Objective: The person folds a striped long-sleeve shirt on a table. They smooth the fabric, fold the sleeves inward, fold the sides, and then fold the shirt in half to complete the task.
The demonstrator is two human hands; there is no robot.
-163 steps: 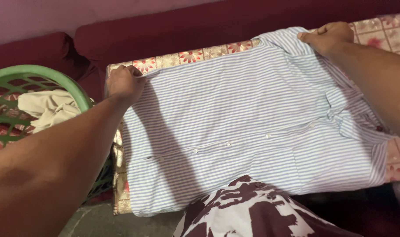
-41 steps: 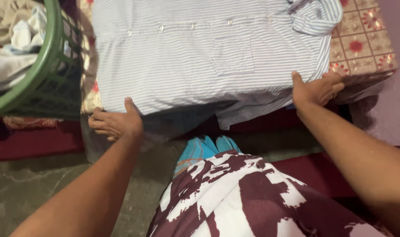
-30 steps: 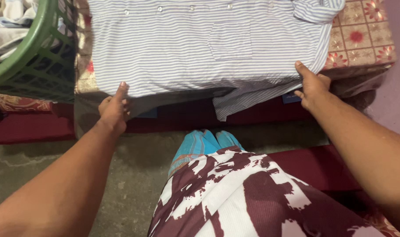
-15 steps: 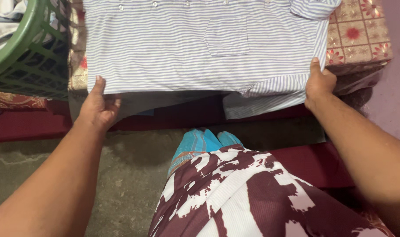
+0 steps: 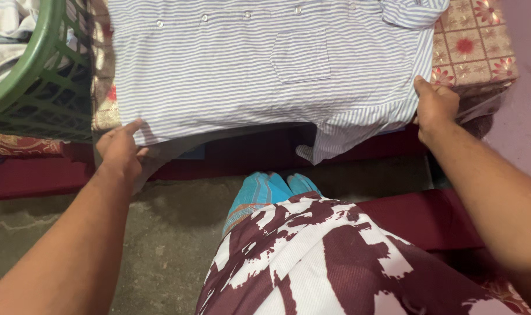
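Both hands gripped the near edge of a striped shirt spread on a low counter.

The left hand [image 5: 121, 153] had its fingers [image 5: 115, 135] closed on the near left corner of the blue-and-white striped button shirt [image 5: 259, 64], thumb on top of the cloth; the right hand [image 5: 435, 106] pinched the near right corner the same way. The shirt lay flat, buttons and chest pocket up, collar to the far right, on the counter under a floral-patterned cover [image 5: 481, 49], with a sleeve end drooping over the near edge. A green plastic laundry basket [image 5: 41, 76] holding pale clothes stood just left of the counter. Nearer, a maroon-and-white patterned garment [image 5: 318, 262] covered the person's lap above the concrete floor [image 5: 160, 233].
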